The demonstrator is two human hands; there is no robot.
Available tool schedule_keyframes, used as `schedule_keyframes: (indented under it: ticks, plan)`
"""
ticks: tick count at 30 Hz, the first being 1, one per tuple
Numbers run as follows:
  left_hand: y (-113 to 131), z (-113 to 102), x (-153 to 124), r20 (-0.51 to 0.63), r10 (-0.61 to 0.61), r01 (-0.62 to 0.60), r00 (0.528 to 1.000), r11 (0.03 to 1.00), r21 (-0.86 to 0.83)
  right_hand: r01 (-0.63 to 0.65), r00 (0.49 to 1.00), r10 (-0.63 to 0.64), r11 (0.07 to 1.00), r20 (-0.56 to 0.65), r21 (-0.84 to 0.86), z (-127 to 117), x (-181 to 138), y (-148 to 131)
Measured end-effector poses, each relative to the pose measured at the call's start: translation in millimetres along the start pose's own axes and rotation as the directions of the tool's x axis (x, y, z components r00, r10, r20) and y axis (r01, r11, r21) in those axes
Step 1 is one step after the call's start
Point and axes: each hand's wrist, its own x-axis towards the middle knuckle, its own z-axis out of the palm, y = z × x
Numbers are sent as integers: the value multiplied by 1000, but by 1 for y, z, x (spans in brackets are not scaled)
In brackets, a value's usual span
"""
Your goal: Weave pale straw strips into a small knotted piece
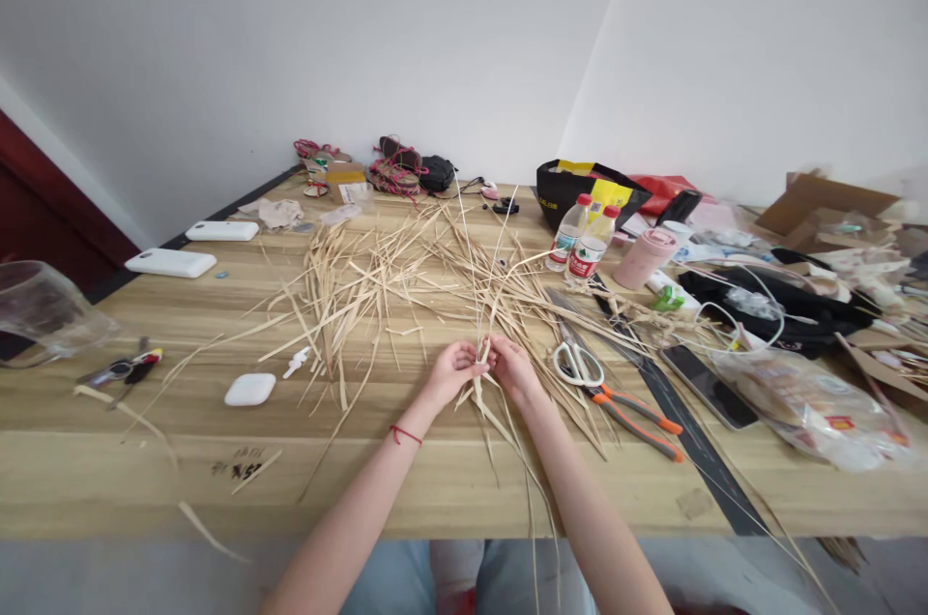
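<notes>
1. Pale dried straw strips [479,381] — a small bunch is pinched between the two hands at the middle of the table's near half, just in front of the person. A few stems rise upright from the grip, and the other ends trail down past the near edge.
2. The left hand [450,371] has its fingers curled narrow round the bunch from the left, fingertips on the strips. A thin red cord bracelet [404,434] sits on its wrist.
3. The right hand [513,367] closes on the same bunch from the right, fingers bent tight. Whether it touches the left hand's fingertips I cannot tell.
4. Behind the hands a loose heap of the same straw [377,281] is spread across the light wooden table [145,470].
5. Just right of the right hand lie white-handled scissors [578,364]. Beside them are orange-handled pliers [638,414], then a long black flat ruler [688,436].
6. Left of the hands, well apart, lies a small white rounded case [249,390].
7. Farther back on the right stand two clear plastic bottles with red caps [580,243] — upright, close together.
</notes>
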Motion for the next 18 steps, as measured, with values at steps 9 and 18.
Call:
schedule_keyframes:
  ticks: [9,18]
  plan:
    - [1,-1,0,-17,-4,4,1000,1000,-11,8,1000,-8,999,-12,-41,1,-4,-8]
    - [1,0,0,-72,2,-3,997,1000,-19,-75,996,80,985,27,-155,-6,-6,-5]
